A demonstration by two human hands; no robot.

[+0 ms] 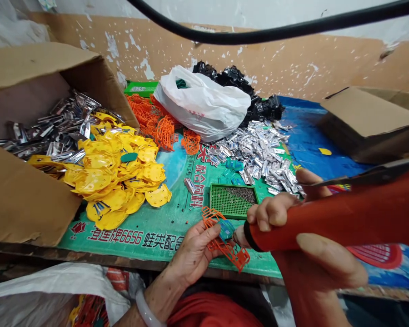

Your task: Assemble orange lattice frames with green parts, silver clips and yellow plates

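My left hand (199, 247) pinches an orange plastic lattice frame (240, 260) with a small teal plastic piece (226, 230) lying on it. My right hand (276, 213) is wrapped round a red power screwdriver (327, 218), whose tip points left at the teal piece. I cannot tell whether the tip touches it; the black collar and pale nose hide the contact. Just behind my hands sits a green mesh tray (221, 202) with many tiny dark screws (241, 194) heaped at its right side.
Yellow plastic plates (112, 168) spill from a cardboard box (27, 195) holding metal strips. Orange frames (150, 120) and a white plastic bag (204, 104) lie behind, near black parts (235, 77). Silvery metal clips (259, 150) are piled centre right. Another carton (371, 113) stands right.
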